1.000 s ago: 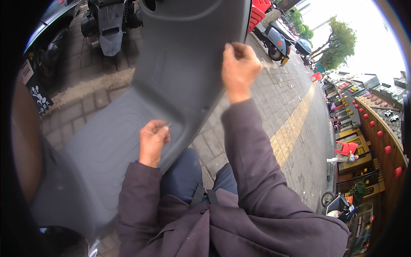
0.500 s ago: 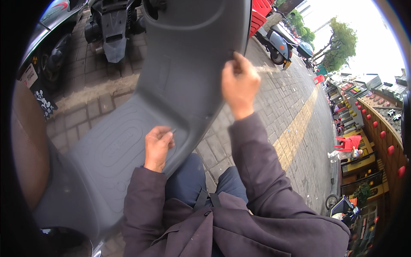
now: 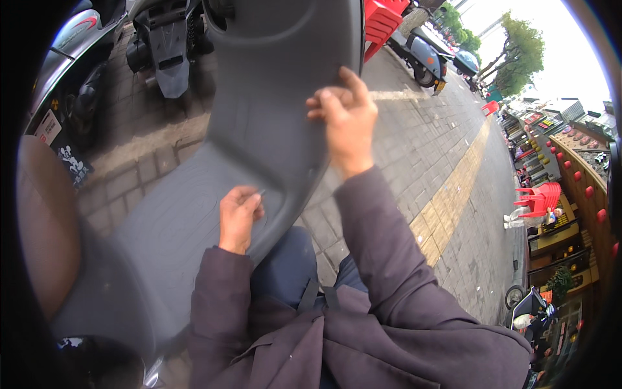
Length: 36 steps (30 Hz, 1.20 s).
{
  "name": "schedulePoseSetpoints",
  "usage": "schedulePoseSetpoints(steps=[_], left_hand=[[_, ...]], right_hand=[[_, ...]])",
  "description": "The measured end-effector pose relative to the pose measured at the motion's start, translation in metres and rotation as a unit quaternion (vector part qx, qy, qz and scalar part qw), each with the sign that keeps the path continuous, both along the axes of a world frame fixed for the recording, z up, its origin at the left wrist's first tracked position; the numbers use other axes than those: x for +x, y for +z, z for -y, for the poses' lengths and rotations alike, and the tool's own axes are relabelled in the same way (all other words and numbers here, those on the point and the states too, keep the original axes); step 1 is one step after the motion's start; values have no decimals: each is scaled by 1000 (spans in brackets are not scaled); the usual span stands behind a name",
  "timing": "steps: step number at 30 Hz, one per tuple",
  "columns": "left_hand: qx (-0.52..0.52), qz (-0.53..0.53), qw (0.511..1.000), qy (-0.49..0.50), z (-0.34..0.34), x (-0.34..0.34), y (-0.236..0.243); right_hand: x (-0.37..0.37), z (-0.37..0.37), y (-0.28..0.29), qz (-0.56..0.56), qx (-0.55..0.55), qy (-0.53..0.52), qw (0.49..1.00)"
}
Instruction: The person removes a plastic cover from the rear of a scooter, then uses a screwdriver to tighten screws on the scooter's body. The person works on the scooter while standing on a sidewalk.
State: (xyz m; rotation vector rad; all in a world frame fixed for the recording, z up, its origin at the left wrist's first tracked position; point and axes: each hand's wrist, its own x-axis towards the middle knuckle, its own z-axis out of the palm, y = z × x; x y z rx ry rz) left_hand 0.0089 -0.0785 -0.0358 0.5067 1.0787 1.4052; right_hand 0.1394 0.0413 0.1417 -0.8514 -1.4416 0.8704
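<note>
A scooter's dark grey plastic front panel (image 3: 259, 78) rises from its ridged footboard (image 3: 168, 240), with a brown seat (image 3: 48, 214) at the left. My left hand (image 3: 240, 217) is closed in a pinch over the footboard, close to the step up to the panel, on something small and grey that I cannot make out. My right hand (image 3: 343, 123) is at the right side of the front panel with its fingers apart and nothing visible in them; whether the fingertips touch the plastic is unclear.
Parked scooters (image 3: 165, 52) line the upper left; another (image 3: 421, 58) stands up the pavement (image 3: 402, 168) beside red stacked chairs (image 3: 379, 26). At the right, a person (image 3: 515, 217) is by more red chairs (image 3: 538, 198) before shopfronts with red lanterns.
My right hand has gone from pinched fingers near the panel's edge to spread fingers, shifted a little left. My left hand stays pinched in much the same place.
</note>
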Motion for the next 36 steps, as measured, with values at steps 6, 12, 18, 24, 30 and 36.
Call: schedulePoseSetpoints(steps=[6,12,18,24,30,36], left_hand=[[29,34,999,-9,-1,0,-6],[58,31,998,-12,-1,3,14],[183,47,982,-16,-31,11,73],[240,15,970,-14,-79,20,137],[208,134,969,-11,-107,29,173],[222,-43,972,66,-121,52,174]], right_hand=[[31,-7,-3,66,-1,58,996],[63,23,-33,183,-151,48,970],[66,31,-38,136,-148,86,976],[53,16,-3,60,-68,30,995],[48,-12,14,72,-33,-51,996],[53,-15,16,292,199,-101,930]])
